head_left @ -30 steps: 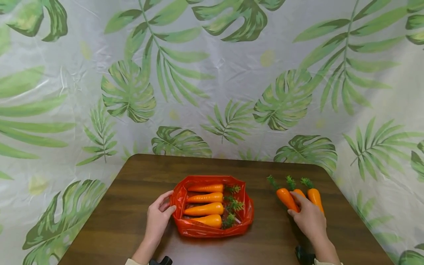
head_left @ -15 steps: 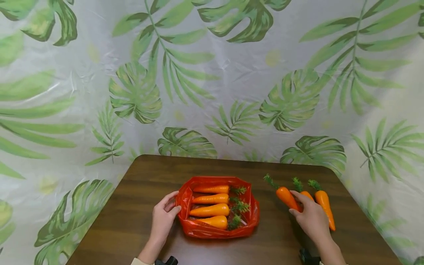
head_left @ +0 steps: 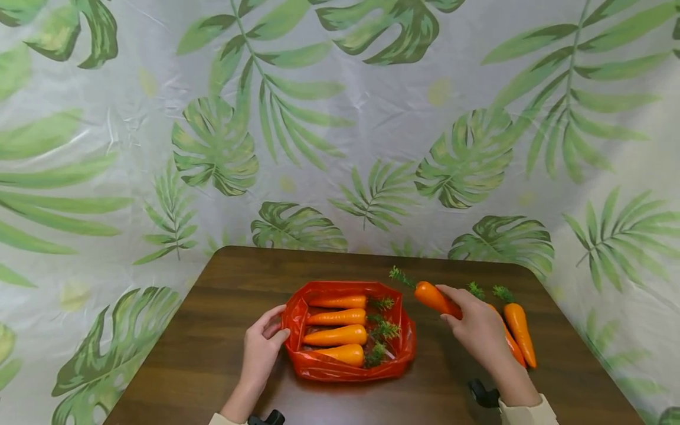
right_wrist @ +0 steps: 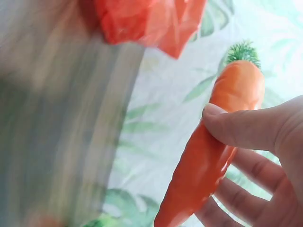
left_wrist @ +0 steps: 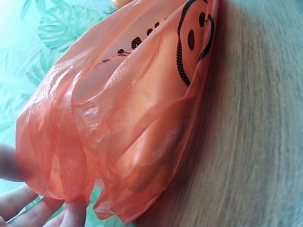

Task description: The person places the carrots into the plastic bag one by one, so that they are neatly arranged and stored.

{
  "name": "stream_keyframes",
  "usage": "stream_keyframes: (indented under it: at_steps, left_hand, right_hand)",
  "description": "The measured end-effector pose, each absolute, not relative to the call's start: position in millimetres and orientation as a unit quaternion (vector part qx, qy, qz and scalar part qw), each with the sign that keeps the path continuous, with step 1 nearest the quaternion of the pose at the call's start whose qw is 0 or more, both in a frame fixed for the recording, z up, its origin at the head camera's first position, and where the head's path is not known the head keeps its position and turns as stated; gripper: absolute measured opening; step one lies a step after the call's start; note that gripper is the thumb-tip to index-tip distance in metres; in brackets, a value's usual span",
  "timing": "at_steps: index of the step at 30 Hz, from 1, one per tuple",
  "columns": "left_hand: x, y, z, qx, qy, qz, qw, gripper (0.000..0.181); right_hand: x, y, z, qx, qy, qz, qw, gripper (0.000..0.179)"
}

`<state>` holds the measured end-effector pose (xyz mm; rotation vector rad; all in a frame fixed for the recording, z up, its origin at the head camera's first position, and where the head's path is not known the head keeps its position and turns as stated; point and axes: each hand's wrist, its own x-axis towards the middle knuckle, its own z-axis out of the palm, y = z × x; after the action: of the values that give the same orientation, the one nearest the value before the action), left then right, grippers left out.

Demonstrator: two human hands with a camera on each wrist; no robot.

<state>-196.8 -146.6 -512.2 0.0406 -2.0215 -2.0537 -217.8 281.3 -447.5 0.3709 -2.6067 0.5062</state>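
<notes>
A red plastic bag lies on the table with its mouth spread. Inside it several orange carrots lie side by side, green tops to the right. My left hand pinches the bag's left edge; in the left wrist view, fingers meet the gathered film. To the right of the bag, my right hand holds another carrot between thumb and fingers, its green top pointing up and left toward the bag. Two more carrots lie at the right, one in plain view, the other partly behind my right hand.
The dark wooden table has rounded far corners. Behind it hangs a pale curtain with a green leaf print. A black strap mount sits at my right wrist.
My right hand has lifted a carrot from the group at the right and carried it left, toward the bag. My left hand keeps its place at the bag's edge.
</notes>
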Motion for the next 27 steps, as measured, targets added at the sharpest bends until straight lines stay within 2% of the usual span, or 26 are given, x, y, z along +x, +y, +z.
stream_keyframes:
  at_steps: [27]
  left_hand:
    - [-197, -148, -512, 0.010, -0.700, -0.702, 0.131, 0.047]
  right_hand:
    - [-234, 202, -427, 0.229, -0.932, 0.169, 0.225, 0.065]
